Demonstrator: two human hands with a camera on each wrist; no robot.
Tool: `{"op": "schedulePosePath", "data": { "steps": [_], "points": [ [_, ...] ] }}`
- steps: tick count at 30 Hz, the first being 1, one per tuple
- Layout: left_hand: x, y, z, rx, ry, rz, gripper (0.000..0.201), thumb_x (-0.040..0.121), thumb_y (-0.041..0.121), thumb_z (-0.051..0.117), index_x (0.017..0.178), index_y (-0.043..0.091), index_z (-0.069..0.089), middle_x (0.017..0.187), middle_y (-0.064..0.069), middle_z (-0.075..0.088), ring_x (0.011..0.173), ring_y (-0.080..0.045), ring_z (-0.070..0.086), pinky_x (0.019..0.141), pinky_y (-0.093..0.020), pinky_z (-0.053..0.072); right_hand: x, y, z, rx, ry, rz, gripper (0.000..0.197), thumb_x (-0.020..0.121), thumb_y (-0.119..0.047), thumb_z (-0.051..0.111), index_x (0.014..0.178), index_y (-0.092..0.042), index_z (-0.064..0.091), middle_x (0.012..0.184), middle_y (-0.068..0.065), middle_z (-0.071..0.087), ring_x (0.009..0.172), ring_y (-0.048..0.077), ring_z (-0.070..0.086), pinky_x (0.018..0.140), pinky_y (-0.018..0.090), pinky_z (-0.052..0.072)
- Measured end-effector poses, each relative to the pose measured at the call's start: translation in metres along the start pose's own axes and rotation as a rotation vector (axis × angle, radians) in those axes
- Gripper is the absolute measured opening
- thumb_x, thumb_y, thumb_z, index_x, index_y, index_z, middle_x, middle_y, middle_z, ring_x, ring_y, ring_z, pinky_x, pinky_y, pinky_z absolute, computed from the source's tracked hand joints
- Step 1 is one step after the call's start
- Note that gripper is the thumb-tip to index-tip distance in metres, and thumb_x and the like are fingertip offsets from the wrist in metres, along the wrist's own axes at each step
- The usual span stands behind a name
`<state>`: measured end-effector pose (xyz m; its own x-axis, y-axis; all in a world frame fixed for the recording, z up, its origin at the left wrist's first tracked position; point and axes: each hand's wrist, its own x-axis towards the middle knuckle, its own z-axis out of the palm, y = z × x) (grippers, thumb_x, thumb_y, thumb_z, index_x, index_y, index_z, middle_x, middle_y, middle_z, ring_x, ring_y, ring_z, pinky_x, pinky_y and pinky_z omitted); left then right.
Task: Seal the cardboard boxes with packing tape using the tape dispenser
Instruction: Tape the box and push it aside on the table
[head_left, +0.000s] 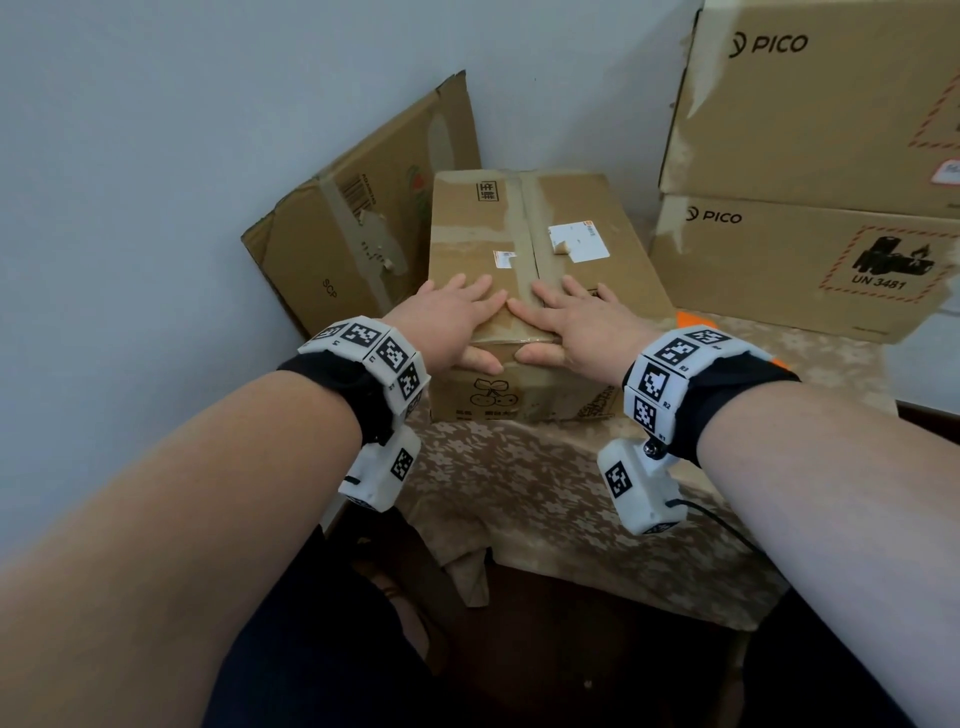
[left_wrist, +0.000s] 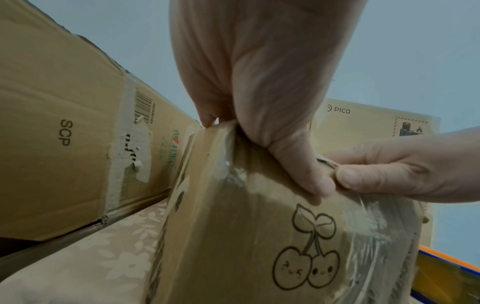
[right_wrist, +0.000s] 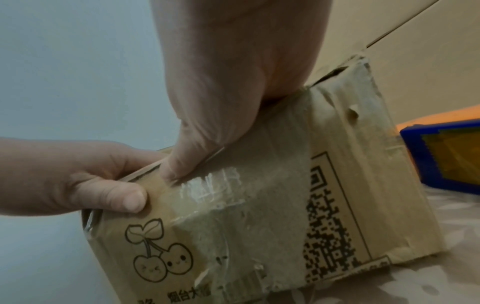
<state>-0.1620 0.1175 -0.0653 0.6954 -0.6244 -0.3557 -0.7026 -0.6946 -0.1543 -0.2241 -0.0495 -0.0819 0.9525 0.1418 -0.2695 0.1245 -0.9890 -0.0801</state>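
A brown cardboard box (head_left: 571, 218) with a cherry drawing on its front stands on the cloth-covered table. A tape strip (head_left: 524, 244) runs along its closed top seam. My left hand (head_left: 457, 317) and right hand (head_left: 576, 317) lie flat side by side on the top near the front edge. Both thumbs press down on the front face. The left wrist view shows my left hand (left_wrist: 259, 82) on the box (left_wrist: 259, 236). In the right wrist view my right hand (right_wrist: 233, 82) presses shiny clear tape (right_wrist: 215, 185). The orange and blue tape dispenser (right_wrist: 441, 156) lies right of the box, untouched.
An opened, worn box (head_left: 353, 218) leans against the wall at the left. Two large PICO boxes (head_left: 805, 104) are stacked at the right rear. The floral tablecloth (head_left: 545, 493) covers a small table whose front edge is close to my body.
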Motion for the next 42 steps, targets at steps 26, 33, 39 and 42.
{"op": "schedulePosePath", "data": {
  "steps": [26,33,39,42],
  "points": [
    [-0.003,-0.006,-0.010,-0.153,0.106,-0.013,0.072,0.093,0.059,0.035,0.151,0.021,0.020,0.158,-0.005,0.020,0.144,-0.027,0.021,0.115,-0.045,0.024,-0.012,0.028,0.001,0.211,0.056,0.159,0.069,0.089,-0.069,0.027,0.151,-0.041,0.013,0.161,-0.001,-0.003,0.147,0.033,0.004,0.119,0.048,0.010],
    [0.013,0.002,0.012,-0.083,0.140,0.023,0.084,0.081,0.071,0.014,0.152,0.027,0.002,0.161,-0.002,0.004,0.147,-0.023,0.008,0.116,-0.049,0.009,-0.011,0.029,0.006,0.200,0.041,0.141,0.091,0.072,-0.083,0.024,0.152,-0.040,0.010,0.161,-0.006,-0.007,0.147,0.034,0.002,0.116,0.052,0.015],
    [0.016,0.005,0.021,-0.029,0.202,0.000,0.097,0.070,0.077,0.004,0.153,0.027,0.005,0.160,-0.004,0.009,0.146,-0.024,0.012,0.116,-0.049,0.013,-0.007,0.025,0.016,0.163,0.078,0.130,0.090,0.079,-0.079,0.035,0.153,-0.036,0.007,0.161,-0.004,-0.007,0.146,0.040,0.002,0.116,0.053,0.019],
    [0.018,0.006,0.023,-0.024,0.216,-0.013,0.097,0.071,0.077,0.004,0.153,0.027,0.006,0.160,-0.004,0.010,0.146,-0.024,0.013,0.116,-0.050,0.014,-0.004,0.024,0.019,0.162,0.103,0.134,0.088,0.082,-0.075,0.039,0.153,-0.034,0.006,0.161,-0.003,-0.008,0.146,0.038,0.007,0.116,0.049,0.022]
  ]
}}
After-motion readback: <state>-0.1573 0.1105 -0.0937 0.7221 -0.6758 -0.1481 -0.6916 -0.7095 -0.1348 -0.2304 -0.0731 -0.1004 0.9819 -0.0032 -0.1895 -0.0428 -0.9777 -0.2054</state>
